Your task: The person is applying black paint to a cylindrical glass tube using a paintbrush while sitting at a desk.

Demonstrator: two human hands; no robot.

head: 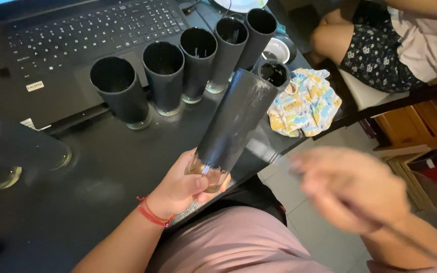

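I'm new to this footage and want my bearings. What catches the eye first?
The left hand holds a tall black-coated glass tilted over the dark table. Behind it, a row of similar black glasses stands before a laptop. The right hand is a blur, grasping a thin dark stick.

Single head-worn view, looking steeply down and forward across the black table (pixel 102 172) (close range), laptop (pixel 77 35) beyond.

Left hand (pixel 180 189) gripping, right hand (pixel 352 189) blurred
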